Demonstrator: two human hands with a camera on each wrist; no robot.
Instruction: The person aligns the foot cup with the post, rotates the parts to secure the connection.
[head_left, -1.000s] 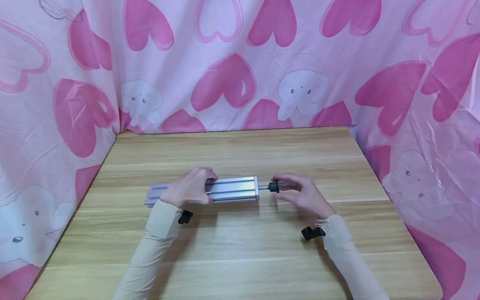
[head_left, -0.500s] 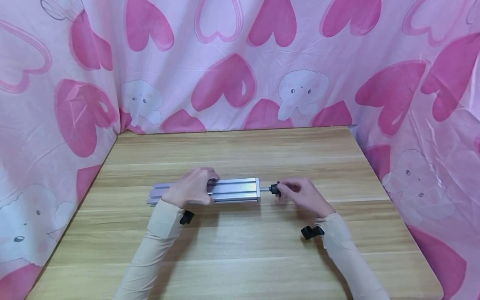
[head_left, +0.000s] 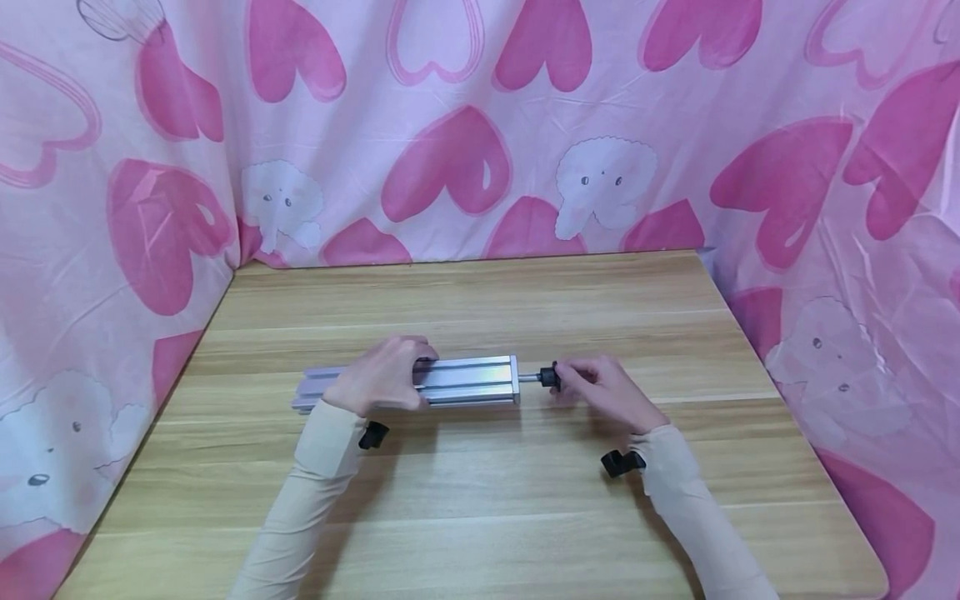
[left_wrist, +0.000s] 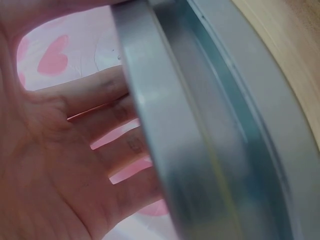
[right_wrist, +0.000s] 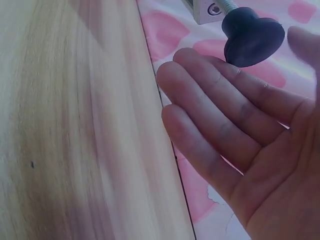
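Observation:
In the head view my left hand [head_left: 382, 372] grips a silver aluminium profile [head_left: 468, 379] from above, near its middle. Long grooves run along the profile, and a flat plate closes its right end. Seen from the left wrist, the fingers [left_wrist: 107, 117] reach behind the grooved metal. A thin threaded rod [head_left: 529, 377] sticks out of the end plate and carries a black levelling foot [head_left: 548, 377] with a wide round base. My right hand [head_left: 606, 390] pinches that base between thumb and fingers; its other fingers [right_wrist: 210, 105] spread below it in the right wrist view.
A light wood table [head_left: 487, 517] lies under both hands. Pink cloth [head_left: 450, 167] with hearts and white animals hangs along the back and both sides. Black mounts [head_left: 622, 464] are strapped to the wrists.
The right hand's fingers were parted around the levelling foot a second ago and have since drawn together on it. The profile shifted slightly right, then stayed nearly still.

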